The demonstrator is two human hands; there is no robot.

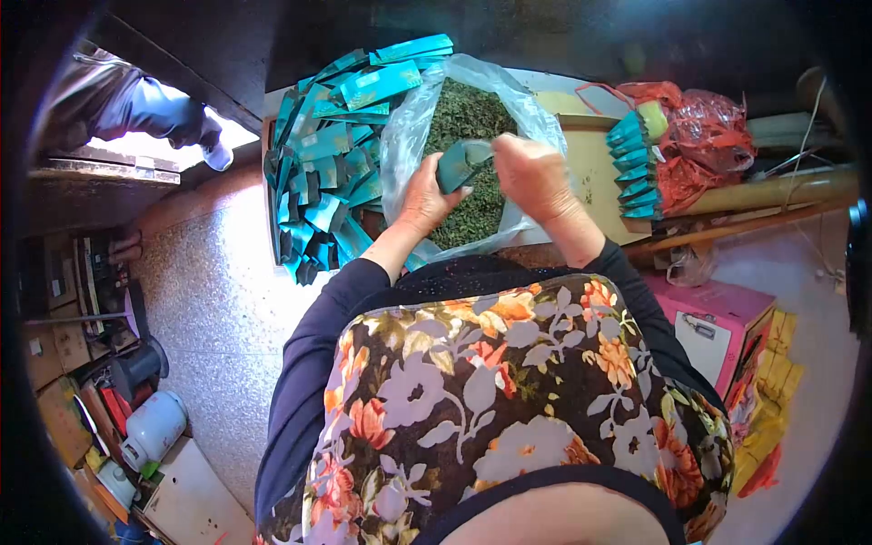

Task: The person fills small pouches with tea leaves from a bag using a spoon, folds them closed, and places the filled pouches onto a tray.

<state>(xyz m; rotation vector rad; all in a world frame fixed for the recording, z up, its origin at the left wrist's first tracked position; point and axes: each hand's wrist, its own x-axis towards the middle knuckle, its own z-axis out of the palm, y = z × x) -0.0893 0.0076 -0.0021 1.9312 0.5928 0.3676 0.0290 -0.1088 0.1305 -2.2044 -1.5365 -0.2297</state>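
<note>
My left hand (423, 194) is wrapped round a small dark teal packet (450, 172), held tilted above a clear plastic bag (404, 136). Dried green leaves (468, 107), like loose tea, fill that bag. Close to the packet's mouth is my right hand (534, 178), its fingers closed. Something pale and see-through shows between the packet and my right fingers, too unclear to name. Left of the bag lies a large heap of teal packets (322, 145).
A row of teal packets (633, 163) stands at the right beside red plastic bags (704, 136). A pink box (713, 318) is on the floor at the right. A gas cylinder (154, 430) stands at lower left. Another person's leg (154, 109) shows at upper left.
</note>
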